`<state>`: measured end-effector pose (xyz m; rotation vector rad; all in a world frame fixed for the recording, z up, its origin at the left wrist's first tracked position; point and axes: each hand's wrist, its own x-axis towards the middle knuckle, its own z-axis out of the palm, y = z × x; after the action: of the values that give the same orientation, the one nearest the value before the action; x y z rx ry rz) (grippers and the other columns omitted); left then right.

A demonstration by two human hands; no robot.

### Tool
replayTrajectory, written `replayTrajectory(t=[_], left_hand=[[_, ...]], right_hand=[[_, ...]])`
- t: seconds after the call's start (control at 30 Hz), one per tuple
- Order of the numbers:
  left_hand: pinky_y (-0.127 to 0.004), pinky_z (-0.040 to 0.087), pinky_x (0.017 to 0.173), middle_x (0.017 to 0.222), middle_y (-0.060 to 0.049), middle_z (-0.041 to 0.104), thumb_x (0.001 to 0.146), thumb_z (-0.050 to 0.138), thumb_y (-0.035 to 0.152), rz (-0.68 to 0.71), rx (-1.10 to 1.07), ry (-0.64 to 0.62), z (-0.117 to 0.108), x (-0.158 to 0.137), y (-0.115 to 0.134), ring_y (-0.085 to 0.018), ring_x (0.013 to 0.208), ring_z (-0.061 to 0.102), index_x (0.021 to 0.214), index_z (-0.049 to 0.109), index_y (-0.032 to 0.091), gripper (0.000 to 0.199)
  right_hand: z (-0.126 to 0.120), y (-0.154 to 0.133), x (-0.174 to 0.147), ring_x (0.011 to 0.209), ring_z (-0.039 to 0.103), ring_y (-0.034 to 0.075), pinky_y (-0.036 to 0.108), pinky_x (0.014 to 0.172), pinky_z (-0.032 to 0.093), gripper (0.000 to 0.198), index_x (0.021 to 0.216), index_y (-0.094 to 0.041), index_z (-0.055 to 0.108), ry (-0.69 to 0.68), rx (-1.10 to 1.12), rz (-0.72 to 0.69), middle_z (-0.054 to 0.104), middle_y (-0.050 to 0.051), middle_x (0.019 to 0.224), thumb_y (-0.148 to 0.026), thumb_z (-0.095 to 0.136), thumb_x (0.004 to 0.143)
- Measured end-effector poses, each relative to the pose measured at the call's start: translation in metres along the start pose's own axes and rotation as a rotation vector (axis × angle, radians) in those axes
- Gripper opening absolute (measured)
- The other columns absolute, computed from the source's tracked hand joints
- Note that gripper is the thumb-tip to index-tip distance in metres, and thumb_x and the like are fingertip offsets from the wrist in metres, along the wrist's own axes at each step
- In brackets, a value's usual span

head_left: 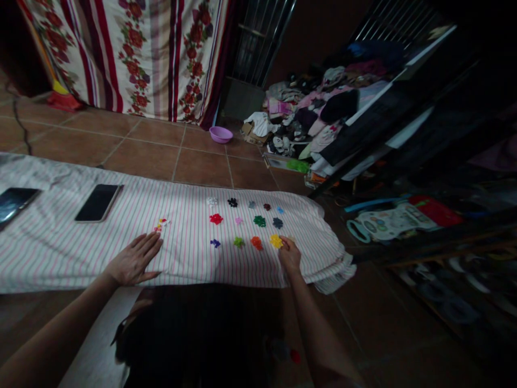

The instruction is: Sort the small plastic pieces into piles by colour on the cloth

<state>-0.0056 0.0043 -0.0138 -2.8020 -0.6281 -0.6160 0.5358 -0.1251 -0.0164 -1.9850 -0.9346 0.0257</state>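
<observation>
My left hand lies flat, fingers stretched out, on a striped cloth. Just beyond its fingertips is a small scatter of mixed red, yellow and white pieces. At the right, the fingers of my right hand are pinched together at the edge of a pile of yellow pieces; what is between them is hidden. Small piles sorted by colour form three rows, including orange pieces, lime pieces, dark blue pieces, red pieces, green pieces and black pieces.
A phone and another dark-screened device lie on the cloth at the left. Beyond are a tiled floor, a purple basin and a flowered curtain. Heaped clothes fill the back right.
</observation>
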Motion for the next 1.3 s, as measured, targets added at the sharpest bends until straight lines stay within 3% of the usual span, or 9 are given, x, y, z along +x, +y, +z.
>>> replayTrajectory(t=[0.5, 0.93, 1.1, 1.3], left_hand=[[-0.052, 0.041, 0.104, 0.141, -0.028, 0.047, 0.090, 0.046, 0.062, 0.022, 0.062, -0.052, -0.007, 0.004, 0.002, -0.039, 0.133, 0.043, 0.139, 0.046, 0.003, 0.077], [-0.052, 0.043, 0.102, 0.139, -0.029, 0.049, 0.089, 0.051, 0.057, 0.055, 0.039, 0.059, -0.004, 0.004, 0.001, -0.040, 0.129, 0.048, 0.142, 0.043, 0.003, 0.076], [-0.052, 0.042, 0.102, 0.138, -0.031, 0.049, 0.090, 0.050, 0.059, 0.070, 0.074, 0.010, -0.007, 0.005, 0.002, -0.041, 0.129, 0.048, 0.139, 0.044, 0.000, 0.078], [-0.051, 0.040, 0.105, 0.141, -0.030, 0.046, 0.089, 0.049, 0.061, 0.045, 0.073, -0.040, -0.008, 0.004, 0.002, -0.040, 0.132, 0.044, 0.138, 0.046, 0.000, 0.078]], right_hand=[[0.009, 0.001, -0.003, 0.102, 0.060, 0.028, 0.045, 0.096, 0.047, 0.053, 0.106, -0.015, 0.070, -0.041, 0.026, -0.014, 0.069, 0.013, 0.109, -0.032, 0.041, 0.065], [0.010, 0.001, -0.008, 0.111, 0.059, 0.027, 0.045, 0.101, 0.046, 0.062, 0.121, -0.012, 0.064, -0.059, 0.019, 0.053, 0.065, 0.015, 0.121, -0.027, 0.041, 0.065], [0.008, 0.001, -0.007, 0.107, 0.059, 0.028, 0.047, 0.098, 0.047, 0.060, 0.118, -0.013, 0.065, -0.013, -0.025, -0.013, 0.066, 0.014, 0.115, -0.027, 0.041, 0.065], [0.004, -0.018, -0.011, 0.102, 0.059, 0.028, 0.049, 0.094, 0.046, 0.044, 0.103, -0.014, 0.067, 0.137, -0.056, -0.171, 0.067, 0.015, 0.106, -0.027, 0.040, 0.070]])
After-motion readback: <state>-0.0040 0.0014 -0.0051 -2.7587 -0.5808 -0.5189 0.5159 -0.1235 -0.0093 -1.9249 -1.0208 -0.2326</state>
